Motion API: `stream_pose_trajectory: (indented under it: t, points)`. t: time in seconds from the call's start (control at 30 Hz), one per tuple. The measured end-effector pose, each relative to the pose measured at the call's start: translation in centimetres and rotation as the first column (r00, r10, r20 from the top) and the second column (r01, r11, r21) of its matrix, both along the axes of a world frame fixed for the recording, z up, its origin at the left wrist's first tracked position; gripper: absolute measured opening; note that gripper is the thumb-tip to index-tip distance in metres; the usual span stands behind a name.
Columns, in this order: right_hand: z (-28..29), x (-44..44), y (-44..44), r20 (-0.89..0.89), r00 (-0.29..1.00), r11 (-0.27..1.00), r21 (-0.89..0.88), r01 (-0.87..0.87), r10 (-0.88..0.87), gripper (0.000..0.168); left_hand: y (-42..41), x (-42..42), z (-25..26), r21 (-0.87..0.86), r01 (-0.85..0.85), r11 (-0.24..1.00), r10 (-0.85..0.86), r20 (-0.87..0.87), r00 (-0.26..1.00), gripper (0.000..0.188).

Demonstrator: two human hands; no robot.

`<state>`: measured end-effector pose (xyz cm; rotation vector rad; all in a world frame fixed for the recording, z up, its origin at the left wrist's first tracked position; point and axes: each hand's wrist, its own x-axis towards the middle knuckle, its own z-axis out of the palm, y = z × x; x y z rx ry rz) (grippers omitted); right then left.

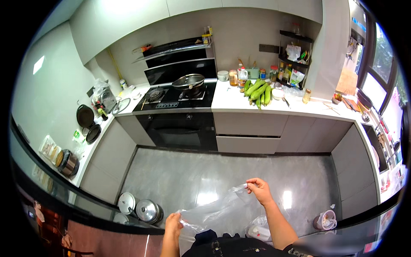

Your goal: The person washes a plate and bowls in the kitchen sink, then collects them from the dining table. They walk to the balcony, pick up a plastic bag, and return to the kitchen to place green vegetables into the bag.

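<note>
A clear plastic bag (pixel 218 207) is stretched between my two hands above the grey floor. My left hand (pixel 173 223) grips its left end, near the lower middle of the view. Higher and to the right, my right hand (pixel 257 190) pinches the other end between thumb and fingers. Beneath my right forearm, a whitish bundle in clear plastic (pixel 259 232) rests low by my body. On the far counter lies a pile of long green vegetables (pixel 257 91), out of reach of both hands. A knife (pixel 286 102) lies to their right.
Ahead, a lidded pan (pixel 189 81) sits on the gas hob (pixel 160 98). Metal pots with lids (pixel 148 211) stand on the floor at left; a small waste bin (pixel 325 220) stands at right. Counters run along three sides, with a sink (pixel 374 146) at right. Dark-framed glass edges (pixel 80 196) flank me.
</note>
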<state>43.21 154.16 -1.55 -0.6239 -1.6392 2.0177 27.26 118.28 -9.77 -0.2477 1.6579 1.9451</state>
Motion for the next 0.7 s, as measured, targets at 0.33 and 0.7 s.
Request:
stream_pose_trajectory:
  t: [0.33,0.7]
  points:
    - [0.7,-13.9,15.0,0.024,0.974,0.972,0.087,0.220,-0.223,0.012,20.3,-20.1,10.9,0.693,0.243,0.678,-0.535,0.239,0.810,0.014]
    - [2.4,-24.0,32.9,0.080,0.935,0.937,-0.030,0.349,-0.345,0.036,42.6,-35.1,24.1,0.552,0.428,0.716,-0.330,-0.272,0.904,0.040]
